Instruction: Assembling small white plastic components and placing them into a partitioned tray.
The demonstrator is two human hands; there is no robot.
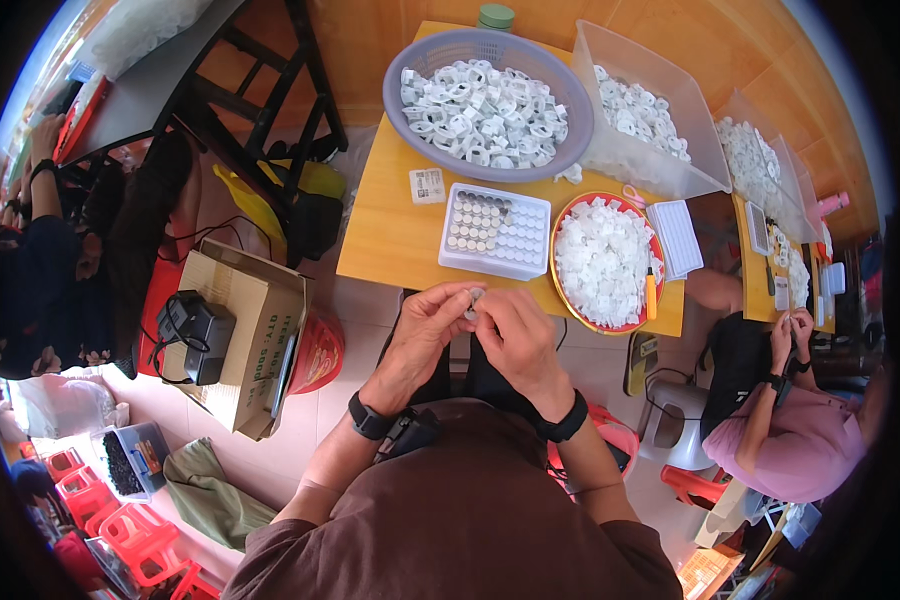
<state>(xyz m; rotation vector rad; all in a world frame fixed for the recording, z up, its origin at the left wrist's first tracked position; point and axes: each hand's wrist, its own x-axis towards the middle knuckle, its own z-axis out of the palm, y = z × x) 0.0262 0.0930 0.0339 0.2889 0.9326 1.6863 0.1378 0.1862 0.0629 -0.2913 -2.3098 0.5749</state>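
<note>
A small, round, greyish piece (473,304) sits between your hands, just in front of the table's near edge; your left hand (422,328) pinches it between thumb and forefinger; your right hand (522,338) grips it from the other side, fingers curled; just beyond is a white tray (492,267) with rows of dark and pale discs; farther back, a grey basket (485,172) brims with white parts on the table (385,240).

Beyond the left hand (425,328), the table (385,240) is yellow-brown. Farther beyond, the basket (579,115) is greyish purple, and its pieces (485,115) are white. Right of the right hand (520,338), the round tray (612,323) is red with a golden rim.
</note>
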